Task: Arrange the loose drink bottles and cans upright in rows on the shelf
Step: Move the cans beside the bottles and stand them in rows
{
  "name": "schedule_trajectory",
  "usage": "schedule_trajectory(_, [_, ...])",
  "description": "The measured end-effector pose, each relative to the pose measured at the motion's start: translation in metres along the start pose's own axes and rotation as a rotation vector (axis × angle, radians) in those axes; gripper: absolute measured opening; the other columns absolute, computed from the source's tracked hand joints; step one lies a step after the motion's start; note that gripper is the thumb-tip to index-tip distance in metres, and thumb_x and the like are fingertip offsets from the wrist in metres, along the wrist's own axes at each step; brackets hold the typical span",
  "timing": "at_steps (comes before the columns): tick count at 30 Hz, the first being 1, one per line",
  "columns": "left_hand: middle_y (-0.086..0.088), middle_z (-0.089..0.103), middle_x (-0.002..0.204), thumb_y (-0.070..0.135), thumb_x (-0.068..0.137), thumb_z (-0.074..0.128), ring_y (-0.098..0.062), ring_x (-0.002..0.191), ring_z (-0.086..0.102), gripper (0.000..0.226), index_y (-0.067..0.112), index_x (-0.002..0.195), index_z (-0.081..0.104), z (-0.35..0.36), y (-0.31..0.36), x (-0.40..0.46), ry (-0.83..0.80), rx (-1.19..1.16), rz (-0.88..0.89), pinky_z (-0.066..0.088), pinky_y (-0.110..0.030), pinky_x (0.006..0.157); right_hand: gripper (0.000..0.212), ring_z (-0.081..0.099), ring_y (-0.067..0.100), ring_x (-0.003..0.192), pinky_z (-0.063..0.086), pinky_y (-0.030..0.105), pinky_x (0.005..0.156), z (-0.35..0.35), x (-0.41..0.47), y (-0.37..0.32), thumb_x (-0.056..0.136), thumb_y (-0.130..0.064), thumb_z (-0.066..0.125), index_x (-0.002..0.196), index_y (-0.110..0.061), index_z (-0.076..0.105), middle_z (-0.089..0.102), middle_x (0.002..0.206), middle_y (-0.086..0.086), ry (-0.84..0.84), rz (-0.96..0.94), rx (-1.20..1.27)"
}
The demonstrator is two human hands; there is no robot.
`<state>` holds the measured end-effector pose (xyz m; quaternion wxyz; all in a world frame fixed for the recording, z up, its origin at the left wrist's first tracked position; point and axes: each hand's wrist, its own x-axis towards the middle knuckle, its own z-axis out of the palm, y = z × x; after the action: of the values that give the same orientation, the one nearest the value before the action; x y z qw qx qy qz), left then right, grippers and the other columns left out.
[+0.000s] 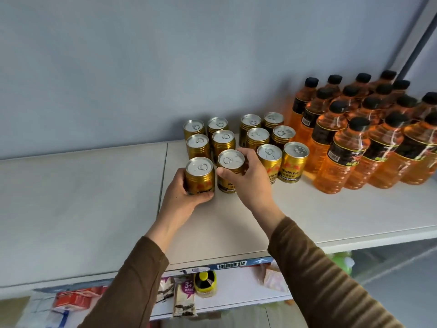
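Several gold cans stand upright in short rows on the white shelf (94,209). My left hand (182,200) grips the front-left gold can (199,174), which stands on the shelf. My right hand (250,183) wraps the neighbouring gold can (230,164) from the right side. Two more front cans (294,159) stand just right of my right hand. To the far right, several orange drink bottles (343,157) with black caps stand upright in rows.
A pale wall rises behind the shelf. The shelf's left half is bare. A metal post (416,43) runs up at the far right. Below the shelf edge with its barcode label (231,265), a lower shelf holds snack packets (184,297) and a yellow-lidded jar (205,281).
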<state>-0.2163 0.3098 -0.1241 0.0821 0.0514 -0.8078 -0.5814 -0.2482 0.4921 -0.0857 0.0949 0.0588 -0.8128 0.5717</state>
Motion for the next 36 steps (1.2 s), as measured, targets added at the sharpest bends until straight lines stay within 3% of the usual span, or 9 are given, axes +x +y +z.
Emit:
schedule_trajectory(3, [0.024,0.066,0.109,0.027,0.062,0.094,0.008,0.101,0.061,0.067,0.047,0.11,0.052,0.001,-0.002,0.009,0.044,0.007,-0.033,0.047,-0.013,0.079,0.062,0.059,0.008,0.108,0.053,0.032,0.088,0.005,0.005,0.002,0.074,-0.044,0.081,0.126,-0.029,0.051,0.063,0.117,-0.011,-0.01,-0.008,-0.073])
schedule_trajectory(7, [0.027,0.067,0.104,0.026,0.061,0.094,0.01,0.098,0.061,0.066,0.046,0.109,0.053,0.003,-0.004,0.019,0.025,0.026,-0.045,0.047,-0.007,0.072,0.062,0.059,0.012,0.111,0.053,0.041,0.089,0.009,0.013,0.004,0.075,-0.048,0.079,0.126,-0.03,0.05,0.062,0.12,-0.01,0.016,-0.016,-0.168])
schedule_trajectory(9, [0.023,0.066,0.109,0.027,0.061,0.094,0.004,0.102,0.061,0.07,0.043,0.114,0.052,0.004,-0.005,0.022,0.019,0.029,-0.044,0.046,-0.012,0.074,0.063,0.058,0.014,0.113,0.052,0.043,0.09,0.01,0.015,0.005,0.075,-0.049,0.078,0.128,-0.028,0.049,0.062,0.123,-0.009,0.017,-0.01,-0.199])
schedule_trajectory(16, [0.018,0.063,0.118,0.029,0.064,0.092,0.002,0.108,0.059,0.077,0.03,0.129,0.051,0.005,-0.006,0.029,0.005,0.051,-0.017,0.044,-0.014,0.079,0.069,0.058,0.016,0.115,0.053,0.042,0.089,0.015,0.02,0.006,0.075,-0.054,0.076,0.131,-0.026,0.048,0.061,0.126,-0.007,0.035,-0.004,-0.259])
schedule_trajectory(23, [0.022,0.06,0.114,0.035,0.066,0.091,0.003,0.105,0.059,0.07,0.033,0.12,0.047,-0.001,-0.007,0.031,-0.005,0.11,-0.004,0.046,-0.014,0.077,0.073,0.055,0.018,0.118,0.049,0.036,0.092,0.009,0.026,0.01,0.075,-0.041,0.081,0.135,-0.023,0.043,0.057,0.129,-0.003,-0.078,-0.028,-0.299])
schedule_trajectory(28, [0.019,0.06,0.119,0.033,0.069,0.09,0.0,0.109,0.058,0.071,0.032,0.124,0.047,-0.001,-0.008,0.031,-0.029,0.111,0.009,0.045,-0.014,0.081,0.068,0.056,0.019,0.119,0.051,0.042,0.094,0.007,0.028,0.008,0.083,-0.045,0.072,0.139,-0.022,0.041,0.058,0.131,-0.001,-0.092,-0.023,-0.312])
schedule_trajectory(36, [0.01,0.061,0.125,0.029,0.069,0.09,-0.014,0.116,0.06,0.07,0.032,0.124,0.047,-0.003,-0.007,0.037,-0.056,0.14,0.017,0.047,-0.027,0.093,0.063,0.058,0.019,0.117,0.052,0.042,0.093,0.006,0.032,0.006,0.086,-0.044,0.07,0.137,-0.021,0.041,0.059,0.13,-0.001,-0.11,-0.043,-0.375])
